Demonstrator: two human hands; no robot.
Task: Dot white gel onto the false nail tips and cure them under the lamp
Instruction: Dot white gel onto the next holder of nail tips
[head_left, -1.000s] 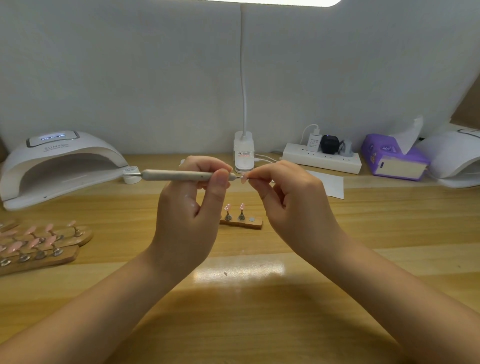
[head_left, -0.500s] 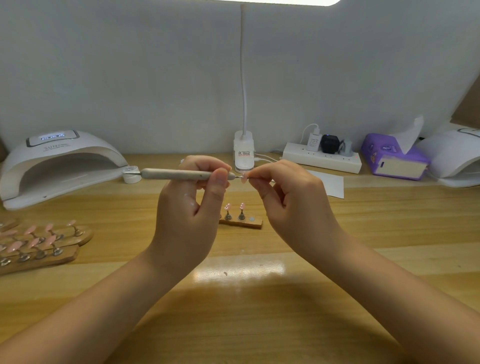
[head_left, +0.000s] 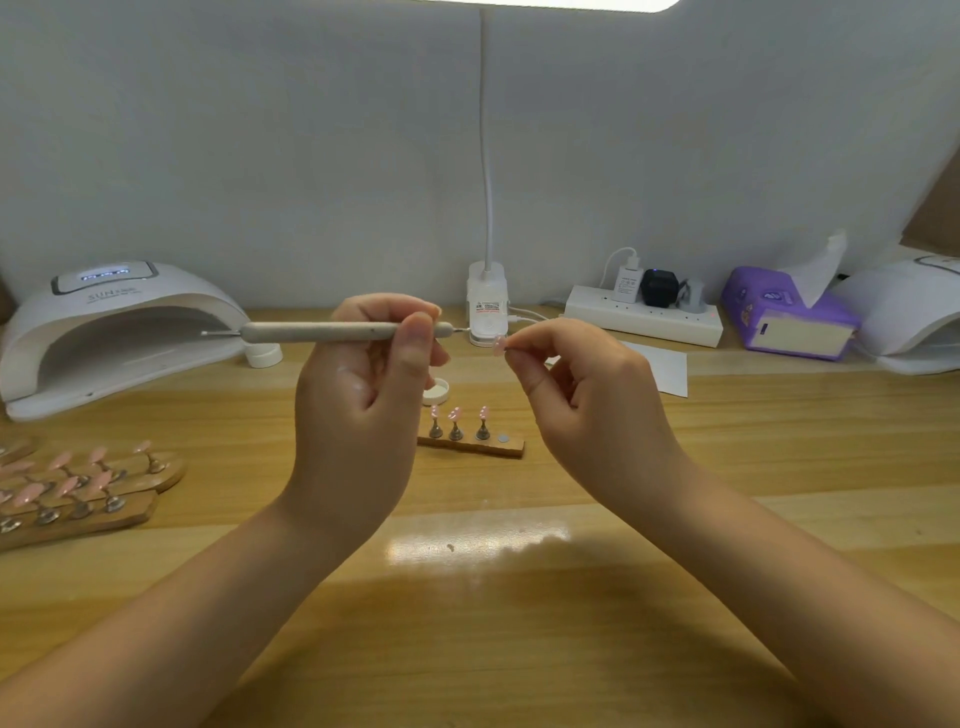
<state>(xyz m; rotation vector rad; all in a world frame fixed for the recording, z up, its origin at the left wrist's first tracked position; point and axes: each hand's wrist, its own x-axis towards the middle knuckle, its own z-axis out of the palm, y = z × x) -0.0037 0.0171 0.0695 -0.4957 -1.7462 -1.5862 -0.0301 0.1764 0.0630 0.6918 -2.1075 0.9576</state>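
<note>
My left hand (head_left: 358, 400) grips a grey dotting pen (head_left: 322, 331) held level, its metal tip pointing right. My right hand (head_left: 587, 395) pinches a small pink false nail tip (head_left: 500, 345) a short way right of the pen's tip, not touching it. Below them a small wooden holder (head_left: 506, 447) carries three pink tips on metal stands and one bare magnet. A small white gel pot (head_left: 436, 391) sits behind my left hand, partly hidden. The white curing lamp (head_left: 104, 332) stands at the far left with its display lit.
Wooden holders with several pink tips (head_left: 78, 483) lie at the left edge. A clip lamp base (head_left: 487, 306), a power strip (head_left: 644, 314), a purple tissue pack (head_left: 779, 317), a white paper (head_left: 665, 369) and a second white lamp (head_left: 914, 317) line the back.
My hands have drawn apart: the nail tip no longer touches the pen's tip. The holder now shows three tips and the gel pot has come into sight.
</note>
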